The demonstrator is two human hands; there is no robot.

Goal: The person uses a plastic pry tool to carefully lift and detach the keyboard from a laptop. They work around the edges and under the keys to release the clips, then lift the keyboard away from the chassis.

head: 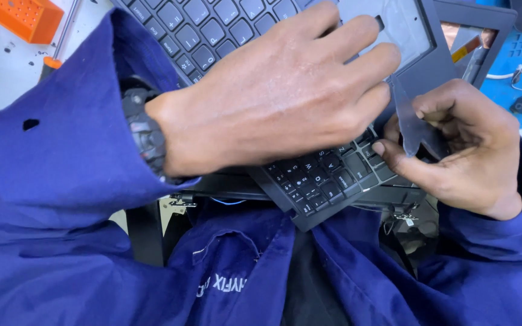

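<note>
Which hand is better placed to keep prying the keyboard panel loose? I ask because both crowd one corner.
Probably the right hand: it pinches the thin pry tool at the panel's edge. The left hand lies flat on the keyboard panel, toolless, steadying it.

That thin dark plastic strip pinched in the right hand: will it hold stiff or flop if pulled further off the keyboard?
Probably floppy: the plastic strip looks thin and film-like, curving between the right hand and the keyboard. Likely very light, since a fingertip pinch carries it. It may tear or crease if yanked; the left hand pressing flat on the keyboard suggests it resists.
</note>
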